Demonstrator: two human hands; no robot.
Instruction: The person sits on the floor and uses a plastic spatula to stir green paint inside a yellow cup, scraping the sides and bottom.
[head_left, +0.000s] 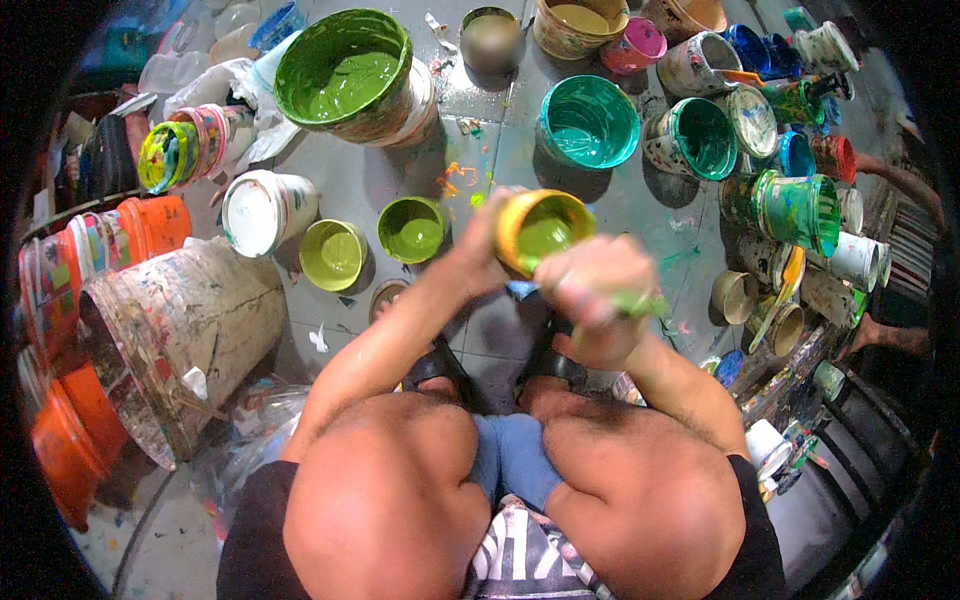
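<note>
My left hand [484,245] grips the side of a yellow-orange tub [506,232] with green paint [548,232] inside, tilted toward me above the floor. Over its near right rim, my right hand [598,285] is closed round a green-smeared tool [640,303]. Motion blurs that hand, and the tool's working end is hidden. A small green-coated tub [412,230] and a yellow-green tub [333,255] stand on the floor to the left. Farther off, a large bucket [290,95] coated in green holds a pool of green paint [355,84].
Teal-coated buckets [588,122] stand at far right, beside a crowd of paint pots. At left lie a white-lidded pail [268,213], a big paint-stained bucket [190,340] and orange buckets [155,225]. Paint scraps [458,178] dot the grey tiles. My knees are close below.
</note>
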